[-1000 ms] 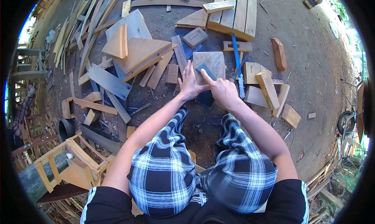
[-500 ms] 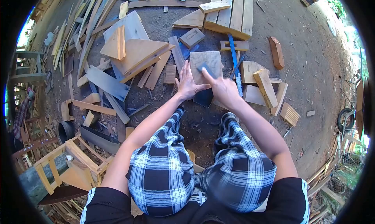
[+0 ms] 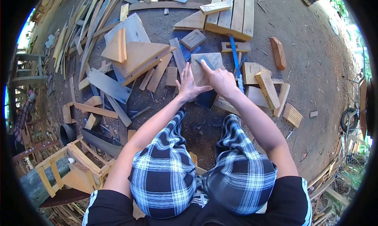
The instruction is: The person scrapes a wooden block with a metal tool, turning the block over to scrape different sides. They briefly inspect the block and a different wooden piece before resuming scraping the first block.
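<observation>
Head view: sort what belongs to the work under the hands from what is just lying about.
Seemingly in use:
pale square wooden board, left hand at its edge
small flat dark-grey piece under the right hand

Apparently just lying about:
long narrow blue bar
reddish-brown wooden block
pale slatted wooden panel

Dirt ground (image 3: pixel 311 76): just left of the left hand (image 3: pixel 189 84), a block (image 3: pixel 171 76); far beyond it leftward, slats (image 3: pixel 80 33). Well right of the right hand (image 3: pixel 222 82), a reddish chunk (image 3: pixel 278 53).
</observation>
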`<state>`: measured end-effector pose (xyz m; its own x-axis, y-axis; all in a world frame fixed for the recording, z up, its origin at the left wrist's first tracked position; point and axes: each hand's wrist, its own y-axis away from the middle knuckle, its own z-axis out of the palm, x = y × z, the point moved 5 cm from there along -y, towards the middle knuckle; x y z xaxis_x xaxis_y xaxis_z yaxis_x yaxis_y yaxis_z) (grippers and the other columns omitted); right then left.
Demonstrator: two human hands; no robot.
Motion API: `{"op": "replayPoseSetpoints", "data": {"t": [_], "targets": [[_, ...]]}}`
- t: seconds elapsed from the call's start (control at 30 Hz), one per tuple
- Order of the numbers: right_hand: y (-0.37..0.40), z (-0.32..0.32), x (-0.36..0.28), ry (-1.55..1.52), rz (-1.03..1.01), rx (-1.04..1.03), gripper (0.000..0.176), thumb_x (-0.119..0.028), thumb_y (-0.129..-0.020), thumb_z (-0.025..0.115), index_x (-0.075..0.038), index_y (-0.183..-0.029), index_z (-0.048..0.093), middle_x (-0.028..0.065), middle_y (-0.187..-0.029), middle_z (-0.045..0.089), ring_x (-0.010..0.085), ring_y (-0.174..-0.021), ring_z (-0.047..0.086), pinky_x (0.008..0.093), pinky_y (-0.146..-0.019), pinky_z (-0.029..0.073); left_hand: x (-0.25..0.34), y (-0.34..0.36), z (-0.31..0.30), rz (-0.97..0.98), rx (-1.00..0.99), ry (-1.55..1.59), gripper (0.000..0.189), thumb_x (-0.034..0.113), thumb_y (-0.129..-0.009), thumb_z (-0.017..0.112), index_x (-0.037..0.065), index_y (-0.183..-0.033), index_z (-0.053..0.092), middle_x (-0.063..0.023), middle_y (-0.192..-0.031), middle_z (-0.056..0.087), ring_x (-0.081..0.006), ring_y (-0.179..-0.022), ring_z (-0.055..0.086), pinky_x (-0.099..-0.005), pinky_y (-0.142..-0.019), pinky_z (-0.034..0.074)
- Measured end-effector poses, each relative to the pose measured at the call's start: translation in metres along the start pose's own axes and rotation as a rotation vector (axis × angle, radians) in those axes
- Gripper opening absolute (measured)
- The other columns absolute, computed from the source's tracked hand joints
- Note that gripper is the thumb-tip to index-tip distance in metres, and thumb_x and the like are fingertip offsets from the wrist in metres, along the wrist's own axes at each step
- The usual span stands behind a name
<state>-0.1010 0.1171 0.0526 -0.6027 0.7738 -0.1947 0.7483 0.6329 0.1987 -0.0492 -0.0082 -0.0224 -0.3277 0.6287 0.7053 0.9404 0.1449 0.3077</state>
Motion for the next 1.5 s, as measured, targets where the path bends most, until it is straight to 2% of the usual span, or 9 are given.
{"op": "replayPoseSetpoints", "data": {"t": [0.37, 0.43, 0.53, 0.73, 0.9, 1.0, 1.2, 1.4, 1.5], "targets": [[0.029, -0.001, -0.009, 0.036, 0.005, -0.086, 0.067, -0.014, -0.084, 0.057, -0.024, -0.147, 0.035, 0.0165, -0.076, 0.068, 0.0303, -0.068, 0.069, 0.0394, -0.058, 0.056, -0.003, 0.002, 0.003, -0.016, -0.013, 0.022, 0.141, 0.064, -0.054, 0.082, 0.007, -0.151, -0.003, -0.0119, -0.159, 0.006, -0.0320, -0.146, 0.007, -0.0661, -0.110, 0.006], [-0.003, 0.001, -0.007, -0.032, -0.028, 0.004, 0.077, -0.008, -0.082, 0.058, -0.022, -0.150, 0.025, 0.0185, -0.074, 0.068, 0.0333, -0.066, 0.069, 0.0434, -0.058, 0.056, -0.003, 0.000, 0.002, 0.021, -0.002, 0.012, 0.142, 0.064, -0.054, 0.082, 0.007, -0.151, -0.004, -0.0117, -0.159, 0.005, -0.0317, -0.146, 0.005, -0.0658, -0.110, 0.005], [-0.023, 0.006, -0.010, 0.007, -0.020, 0.043, 0.077, -0.008, -0.082, 0.057, -0.022, -0.150, 0.024, 0.0186, -0.076, 0.068, 0.0329, -0.065, 0.069, 0.0427, -0.057, 0.056, -0.005, 0.000, 0.002, -0.049, -0.056, -0.045, 0.142, 0.062, -0.054, 0.083, 0.007, -0.151, -0.004, -0.0115, -0.159, 0.004, -0.0315, -0.146, 0.004, -0.0656, -0.110, 0.005], [0.061, 0.001, -0.015, 0.051, -0.038, -0.118, 0.076, -0.009, -0.083, 0.056, -0.023, -0.150, 0.025, 0.0176, -0.073, 0.068, 0.0319, -0.061, 0.068, 0.0422, -0.054, 0.056, -0.009, 0.001, 0.007, -0.026, -0.018, 0.027, 0.141, 0.063, -0.054, 0.083, 0.008, -0.151, -0.003, -0.0105, -0.159, 0.005, -0.0318, -0.146, 0.006, -0.0662, -0.110, 0.006], [0.010, -0.007, -0.007, -0.022, -0.007, -0.004, 0.068, -0.013, -0.082, 0.061, -0.018, -0.145, 0.036, 0.0159, -0.077, 0.068, 0.0303, -0.068, 0.069, 0.0411, -0.057, 0.056, -0.006, -0.001, 0.005, -0.003, -0.004, -0.013, 0.142, 0.065, -0.053, 0.082, 0.004, -0.151, 0.000, -0.0114, -0.159, 0.005, -0.0321, -0.145, 0.007, -0.0655, -0.110, 0.005], [-0.005, 0.001, -0.007, -0.001, -0.011, 0.037, 0.077, -0.015, -0.081, 0.065, -0.017, -0.149, 0.028, 0.0159, -0.077, 0.068, 0.0306, -0.069, 0.069, 0.0406, -0.056, 0.056, -0.006, -0.002, 0.003, -0.014, -0.019, -0.018, 0.142, 0.065, -0.052, 0.082, 0.004, -0.151, 0.000, -0.0119, -0.158, 0.005, -0.0322, -0.145, 0.007, -0.0646, -0.111, 0.005], [0.066, -0.001, -0.010, -0.011, -0.012, -0.066, 0.075, -0.008, -0.080, 0.059, -0.026, -0.147, 0.031, 0.0194, -0.073, 0.066, 0.0342, -0.060, 0.067, 0.0423, -0.050, 0.055, -0.006, 0.001, 0.006, 0.009, 0.009, 0.028, 0.141, 0.064, -0.052, 0.082, 0.003, -0.151, 0.002, -0.0116, -0.159, 0.005, -0.0321, -0.145, 0.007, -0.0635, -0.111, 0.006], [-0.010, -0.003, 0.007, -0.058, 0.032, 0.050, 0.074, -0.013, -0.080, 0.060, -0.023, -0.147, 0.031, 0.0189, -0.076, 0.067, 0.0348, -0.072, 0.069, 0.0443, -0.058, 0.055, -0.001, 0.001, 0.000, 0.046, 0.010, 0.008, 0.142, 0.066, -0.053, 0.081, 0.005, -0.151, -0.001, -0.0132, -0.159, 0.003, -0.0317, -0.146, 0.007, -0.0637, -0.111, 0.006], [0.002, -0.006, 0.010, -0.036, 0.065, 0.012, 0.071, -0.010, -0.083, 0.055, -0.024, -0.148, 0.030, 0.0185, -0.078, 0.068, 0.0332, -0.071, 0.069, 0.0434, -0.059, 0.056, 0.000, 0.003, -0.001, -0.019, 0.005, -0.010, 0.145, 0.067, -0.052, 0.080, 0.011, -0.152, -0.009, -0.0144, -0.159, -0.003, -0.0336, -0.146, 0.003, -0.0660, -0.110, 0.005]]}}
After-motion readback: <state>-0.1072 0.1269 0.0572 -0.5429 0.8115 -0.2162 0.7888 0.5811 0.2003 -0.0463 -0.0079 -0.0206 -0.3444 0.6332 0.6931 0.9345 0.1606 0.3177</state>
